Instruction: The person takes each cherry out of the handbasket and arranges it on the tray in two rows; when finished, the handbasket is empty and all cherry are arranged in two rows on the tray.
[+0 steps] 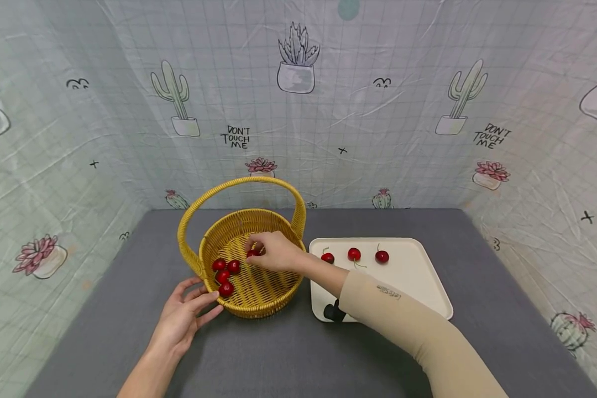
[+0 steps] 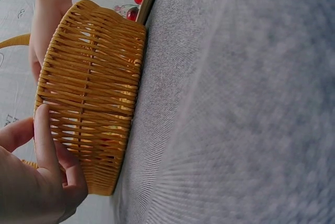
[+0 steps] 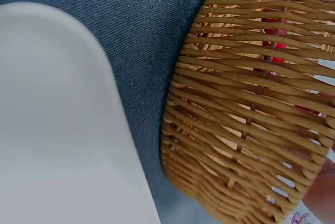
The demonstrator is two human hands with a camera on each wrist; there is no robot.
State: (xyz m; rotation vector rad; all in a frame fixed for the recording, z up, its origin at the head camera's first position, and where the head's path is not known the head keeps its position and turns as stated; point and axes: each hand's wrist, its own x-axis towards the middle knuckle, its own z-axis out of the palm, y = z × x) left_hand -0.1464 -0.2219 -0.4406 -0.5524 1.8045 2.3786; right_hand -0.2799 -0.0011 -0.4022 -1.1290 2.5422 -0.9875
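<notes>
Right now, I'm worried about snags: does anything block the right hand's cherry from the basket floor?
Nothing visible: the right hand holds the cherry inside the basket rim; four other cherries lie to the left.

A wicker basket [image 1: 258, 309] is standing left of a tray [image 1: 408, 265], which is lying nearer the counter [image 1: 288, 354]'s back right corner. Four cherries [image 1: 222, 276] are resting in the basket's left half; to their right, the right hand [image 1: 277, 251] is holding another cherry [image 1: 251, 254]. Three cherries [image 1: 354, 254] are lying toward the tray's back edge.
</notes>
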